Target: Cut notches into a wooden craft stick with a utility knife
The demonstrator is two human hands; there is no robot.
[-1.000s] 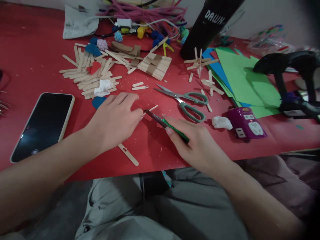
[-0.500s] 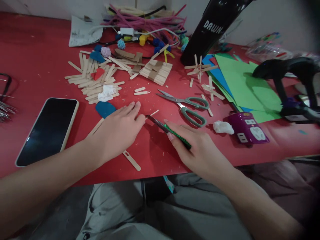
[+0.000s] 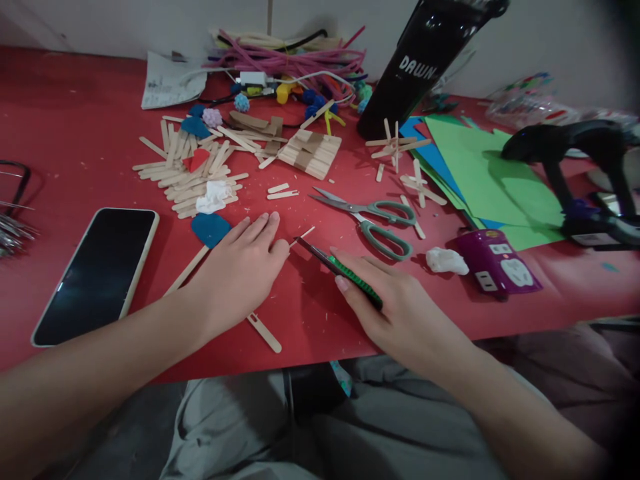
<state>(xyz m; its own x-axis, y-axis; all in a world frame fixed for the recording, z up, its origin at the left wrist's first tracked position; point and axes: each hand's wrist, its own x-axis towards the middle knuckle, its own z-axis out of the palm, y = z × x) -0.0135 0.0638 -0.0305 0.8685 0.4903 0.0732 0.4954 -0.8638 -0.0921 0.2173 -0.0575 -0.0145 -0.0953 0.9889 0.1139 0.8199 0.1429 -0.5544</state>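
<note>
My left hand presses down on the red table with its fingers together. It holds a thin wooden strip, whose end pokes out by the thumb. Wrapped in my right hand is a green and black utility knife, its blade tip touching or very close to the strip. A craft stick with a slot cut in it lies partly under my left wrist. Another craft stick with a blue oval piece at its end is beside that hand. Scissors, blades slightly apart, lie beyond the knife.
A phone lies at the left. Behind are a pile of craft sticks and a taped stick panel. A tall black DAWN bottle, green paper, crumpled tissue and a purple socket block stand rightward.
The view has tilted up a little, so things sit lower in the picture. The knife tip has shifted slightly along the strip; both hands keep their hold.
</note>
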